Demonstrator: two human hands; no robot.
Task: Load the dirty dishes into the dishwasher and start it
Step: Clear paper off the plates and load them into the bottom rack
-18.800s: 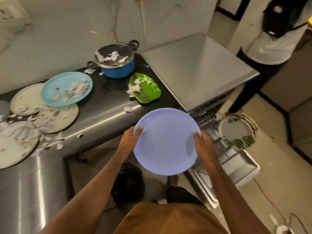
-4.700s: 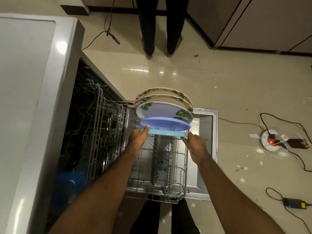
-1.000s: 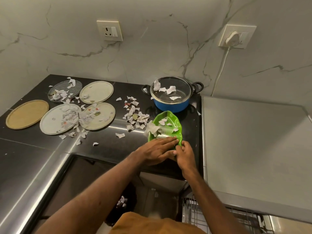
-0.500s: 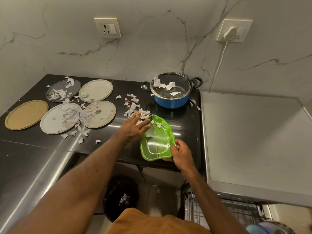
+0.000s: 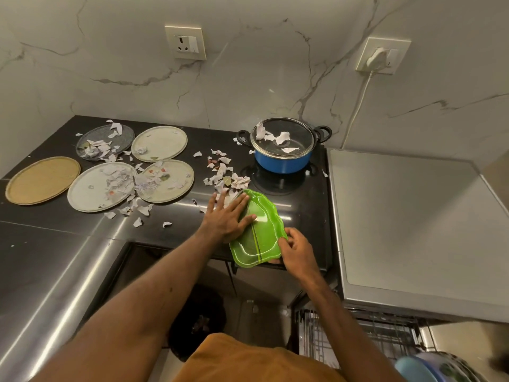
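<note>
A green leaf-shaped plate (image 5: 261, 238) lies at the front edge of the black counter (image 5: 179, 232), partly over the edge. My right hand (image 5: 296, 250) pinches its right rim. My left hand (image 5: 227, 216) lies flat with straight fingers on the plate's left part. Paper scraps (image 5: 224, 172) are heaped just beyond the plate. Several dirty round plates (image 5: 165, 180) with scraps lie on the left of the counter. A blue pot (image 5: 283, 150) with a glass lid stands behind. The dishwasher top (image 5: 407, 224) is at right, its rack (image 5: 358, 340) open below.
A tan round plate (image 5: 42, 179) lies at the far left. A black bin (image 5: 198, 323) stands on the floor under the counter edge. Blue plates (image 5: 418, 369) stand in the rack at the bottom right. Two wall sockets sit on the marble wall, one with a plug and cable.
The green plate has been pulled toward the counter's front edge. My left hand swept scraps off it to the left and now rests flat on its left side. My right hand keeps the rim.
</note>
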